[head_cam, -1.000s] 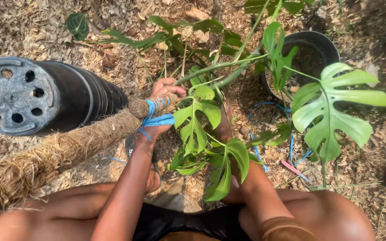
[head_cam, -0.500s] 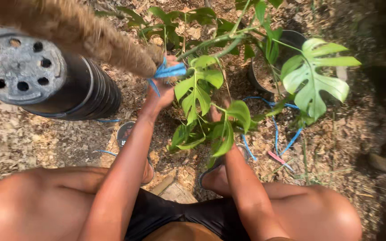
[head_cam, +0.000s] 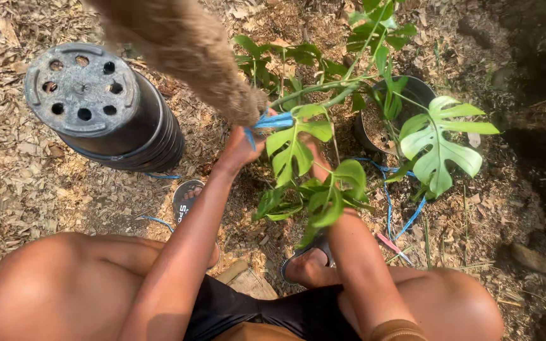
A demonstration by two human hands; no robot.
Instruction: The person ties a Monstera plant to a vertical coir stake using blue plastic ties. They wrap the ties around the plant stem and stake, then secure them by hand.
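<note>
A thick coir-wrapped pole [head_cam: 184, 50] slants from the top left down to its tip near the picture's middle. My left hand [head_cam: 240, 148] grips blue string [head_cam: 273, 121] wound at the pole's tip. A green plant stem [head_cam: 323, 88] runs along there, with split leaves [head_cam: 292, 148] around it. My right hand is hidden behind the leaves; only its forearm [head_cam: 364, 265] shows, reaching toward the same spot. I squat with bare knees at the bottom.
A stack of black plastic pots [head_cam: 105, 110] lies on its side at the left. A black pot with soil [head_cam: 380, 123] stands behind the plant. Blue string pieces [head_cam: 406, 224] and scissors [head_cam: 394, 246] lie on wood-chip ground. Sandals are under my feet.
The pole has swung from low left to upper left in view as my head shifted. My left hand keeps hold at the blue string; the plant stays in place.
</note>
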